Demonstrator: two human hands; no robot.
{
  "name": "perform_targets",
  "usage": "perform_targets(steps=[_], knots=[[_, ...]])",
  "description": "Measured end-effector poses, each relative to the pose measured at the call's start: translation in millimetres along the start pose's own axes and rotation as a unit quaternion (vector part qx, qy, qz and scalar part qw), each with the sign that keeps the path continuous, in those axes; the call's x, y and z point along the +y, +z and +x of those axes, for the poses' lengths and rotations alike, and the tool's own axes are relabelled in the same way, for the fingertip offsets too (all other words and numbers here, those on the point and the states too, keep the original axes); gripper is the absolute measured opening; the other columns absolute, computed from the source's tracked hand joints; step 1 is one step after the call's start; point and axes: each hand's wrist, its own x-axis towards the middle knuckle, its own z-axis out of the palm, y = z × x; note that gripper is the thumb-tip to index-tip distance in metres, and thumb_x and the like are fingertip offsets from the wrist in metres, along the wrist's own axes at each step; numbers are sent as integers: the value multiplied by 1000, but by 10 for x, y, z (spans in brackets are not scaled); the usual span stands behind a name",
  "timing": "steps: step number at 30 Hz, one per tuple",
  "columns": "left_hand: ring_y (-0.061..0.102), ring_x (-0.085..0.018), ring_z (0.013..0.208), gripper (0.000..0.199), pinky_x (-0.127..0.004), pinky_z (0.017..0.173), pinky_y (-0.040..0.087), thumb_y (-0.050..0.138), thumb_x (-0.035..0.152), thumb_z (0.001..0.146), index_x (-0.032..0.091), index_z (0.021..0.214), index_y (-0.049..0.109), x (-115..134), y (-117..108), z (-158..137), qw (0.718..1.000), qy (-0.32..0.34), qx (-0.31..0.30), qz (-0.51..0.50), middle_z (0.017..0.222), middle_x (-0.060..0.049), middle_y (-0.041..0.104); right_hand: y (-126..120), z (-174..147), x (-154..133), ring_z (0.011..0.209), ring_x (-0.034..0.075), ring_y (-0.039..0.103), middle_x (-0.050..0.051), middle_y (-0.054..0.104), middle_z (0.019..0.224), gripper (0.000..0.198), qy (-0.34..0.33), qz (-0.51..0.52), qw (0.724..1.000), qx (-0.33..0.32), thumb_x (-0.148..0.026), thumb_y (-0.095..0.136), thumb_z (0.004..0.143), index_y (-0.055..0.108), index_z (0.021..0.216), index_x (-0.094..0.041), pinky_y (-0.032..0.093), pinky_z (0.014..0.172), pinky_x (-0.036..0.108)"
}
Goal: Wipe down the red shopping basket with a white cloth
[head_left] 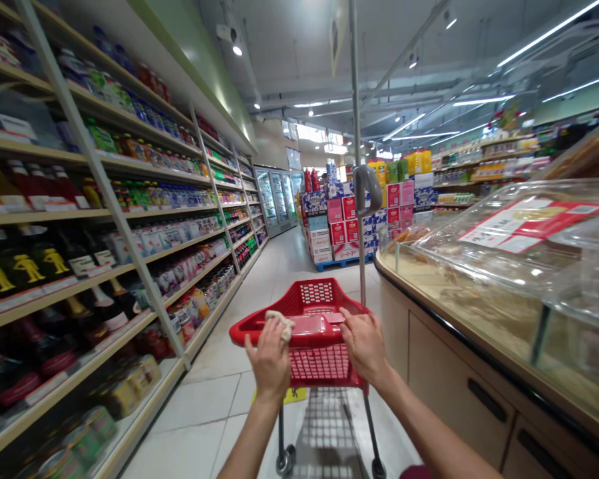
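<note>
A red shopping cart (324, 366) stands in front of me, with its red handle (307, 330) across the near side. My left hand (271, 356) is closed over the left part of the handle. A crumpled off-white cloth or tissue (281, 324) is pinched at its fingertips and lies against the handle. My right hand (364, 342) is wrapped round the handle's right end, beside an upright metal pole (358, 133). Part of the handle is hidden under both hands. The cart's basket shows nothing that I can make out inside it.
Shelves (124, 213) of bottles, cans and packs line the left. To the right, a counter (439, 346) with a dark edge carries clear plastic food packs (479, 266). Stacked drink cartons (344, 226) on a blue pallet (339, 263) stand ahead; glass-door fridges (277, 199) lie beyond.
</note>
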Motion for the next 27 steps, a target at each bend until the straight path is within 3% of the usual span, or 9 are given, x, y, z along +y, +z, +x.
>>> perform_targets(steps=[3, 5, 8, 11, 14, 17, 21, 23, 27], knots=[[51, -18, 109, 26, -45, 104, 11, 40, 19, 82, 23, 104, 55, 397, 113, 34, 993, 90, -40, -68, 113, -5, 60, 16, -12, 15, 87, 19, 52, 5, 65, 94, 37, -11, 3, 1000, 4, -31, 31, 88, 51, 116, -19, 27, 89, 40], [52, -18, 107, 26, -46, 104, 8, 39, 20, 83, 24, 104, 55, 464, 138, 66, 990, 104, -40, -85, 112, -4, 61, 14, -15, 59, 88, 18, 52, 6, 63, 98, 37, -22, 6, 1000, 9, -31, 30, 88, 50, 116, -17, 27, 90, 38], [55, -21, 103, 25, -53, 102, 9, 40, 21, 83, 22, 102, 55, 208, 96, 125, 998, 25, -27, -43, 109, -7, 62, 4, -10, 113, 90, 17, 52, 5, 63, 97, 36, -23, 19, 999, 13, -30, 29, 88, 51, 115, -18, 26, 91, 37], [56, -24, 100, 25, -56, 100, 14, 40, 20, 82, 20, 101, 56, 77, 85, 150, 999, -43, -21, -9, 107, -10, 63, 16, 1, 105, 86, 17, 51, 2, 64, 89, 32, -15, 39, 999, 12, -29, 30, 88, 60, 95, -22, 24, 89, 37], [52, -20, 107, 25, -51, 103, 13, 40, 20, 82, 24, 101, 56, 320, 159, 122, 994, 54, -61, -74, 110, -5, 62, 31, 1, 80, 78, 15, 50, 1, 64, 77, 34, -6, 45, 999, 22, -28, 30, 87, 62, 76, -21, 25, 84, 35], [52, -18, 107, 25, -49, 104, 10, 40, 21, 83, 25, 102, 56, 439, 189, 124, 987, 99, -66, -108, 111, -3, 61, 3, -16, 88, 79, 15, 50, 1, 64, 76, 34, -16, 50, 998, 36, -26, 30, 87, 61, 75, -21, 25, 82, 33], [57, -21, 99, 25, -57, 101, 12, 40, 21, 82, 22, 101, 56, 194, 132, 211, 997, -36, -46, -52, 107, -7, 63, -57, -39, 118, 83, 14, 51, 1, 64, 82, 33, -28, 59, 997, 51, -25, 29, 86, 61, 78, -21, 25, 82, 33], [56, -22, 100, 25, -57, 100, 14, 40, 20, 81, 22, 100, 56, 232, 150, 230, 995, -53, -59, -55, 107, -7, 63, -62, -42, 123, 83, 14, 52, 0, 64, 81, 32, -27, 60, 996, 57, -24, 30, 85, 61, 79, -21, 25, 82, 33], [51, -18, 108, 26, -50, 103, 15, 40, 19, 82, 25, 101, 56, 635, 252, 183, 984, 66, -99, -130, 111, -3, 61, -63, -34, 145, 84, 15, 52, 1, 64, 84, 30, -41, 59, 996, 48, -25, 32, 85, 61, 83, -21, 26, 83, 33]])
